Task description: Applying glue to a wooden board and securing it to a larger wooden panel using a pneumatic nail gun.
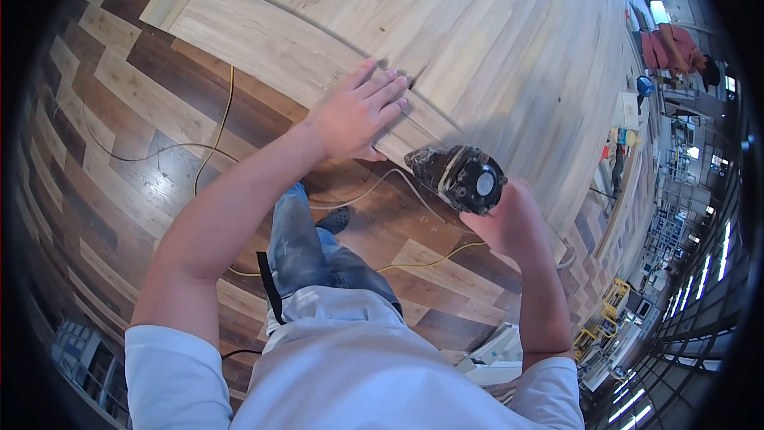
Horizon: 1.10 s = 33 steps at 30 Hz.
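Note:
My left hand [358, 111] lies flat on a pale wooden board [263, 38], its fingers stretched over the seam with the planks beyond. The board runs along the near edge of a broad panel of pale wooden planks [485, 16]. To the right, my right hand [513, 219] is closed around a worn black handheld power tool [473, 179] with a round, silver-centred cap on top. The tool's narrower front points left, close to the board's near edge. Its exact kind and whether its tip touches the wood cannot be made out.
A yellow cord [231, 103] and a pale hose [390, 177] trail over the patterned plank floor [119, 119] near my legs. At the far right, a person in a red top [672, 48] stands by benches. Yellow-framed equipment [613, 302] is at the lower right.

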### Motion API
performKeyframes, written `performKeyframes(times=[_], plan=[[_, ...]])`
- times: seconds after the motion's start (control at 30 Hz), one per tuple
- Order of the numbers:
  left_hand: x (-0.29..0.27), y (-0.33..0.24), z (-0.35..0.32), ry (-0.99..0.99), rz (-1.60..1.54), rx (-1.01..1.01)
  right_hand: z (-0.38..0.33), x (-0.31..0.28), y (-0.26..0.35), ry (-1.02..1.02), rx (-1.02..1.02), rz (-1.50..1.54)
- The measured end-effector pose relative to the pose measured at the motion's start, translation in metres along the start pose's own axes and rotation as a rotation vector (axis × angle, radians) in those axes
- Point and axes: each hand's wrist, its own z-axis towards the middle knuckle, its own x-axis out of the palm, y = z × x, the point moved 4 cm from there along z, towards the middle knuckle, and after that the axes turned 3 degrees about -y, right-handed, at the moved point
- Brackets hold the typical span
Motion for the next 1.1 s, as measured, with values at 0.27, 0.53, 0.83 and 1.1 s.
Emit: performKeyframes(times=[0.27, 0.53, 0.83, 1.1], plan=[[-0.001, -0.001, -0.001, 0.013, -0.008, -0.002, 0.032, -0.032, 0.004, -0.083, 0.142, -0.099], [-0.006, -0.001, 0.004, 0.004, -0.032, 0.023, 0.045, -0.036, -0.006, -0.071, 0.064, -0.105], [-0.004, -0.007, 0.006, 0.021, -0.069, -0.014, -0.074, -0.081, -0.048, -0.409, 0.021, -0.012], [-0.011, -0.036, 0.025, -0.013, 0.011, -0.030, -0.313, -0.149, -0.265, -0.811, 0.595, -0.252]])
